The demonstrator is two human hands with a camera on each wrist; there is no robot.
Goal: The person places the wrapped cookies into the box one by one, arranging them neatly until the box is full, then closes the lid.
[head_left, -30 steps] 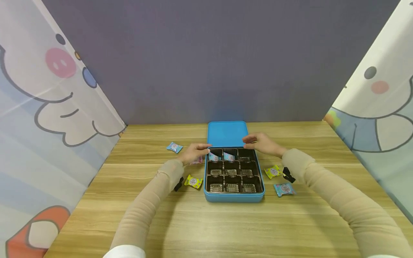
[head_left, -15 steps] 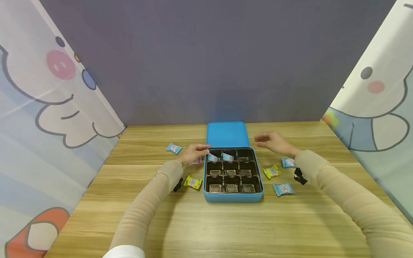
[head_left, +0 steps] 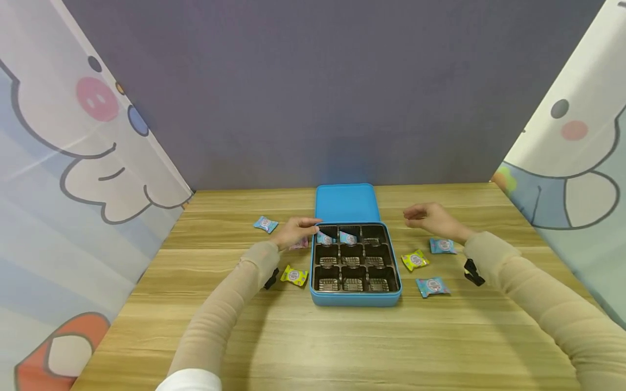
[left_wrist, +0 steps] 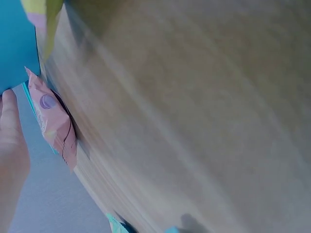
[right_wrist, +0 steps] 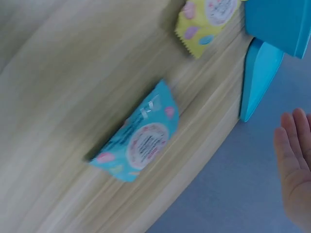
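A blue box [head_left: 356, 299] with a dark divided tray stands in the middle of the table. Two blue candy packets lie in its back row, one in the left compartment [head_left: 325, 238] and one in the middle [head_left: 348, 238]. At the box's back left corner my left hand [head_left: 290, 232] touches the rim with fairly straight fingers; a pink candy packet [left_wrist: 50, 114] lies beside it. My right hand [head_left: 432, 219] hovers right of the box, holding nothing, its fingers extended in the right wrist view. Below it is a blue candy packet [right_wrist: 141, 138].
Behind the box lies its blue lid [head_left: 346, 202]. Yellow packets flank the box, left [head_left: 294, 275] and right [head_left: 415, 260]. Other blue packets lie at the back left [head_left: 265, 224] and front right [head_left: 433, 286]. A grey panel [head_left: 332, 98] closes off the table's back.
My right hand has moved right, away from the box's back right corner, uncovering a blue packet on the table. The left hand has stayed at the box's corner.
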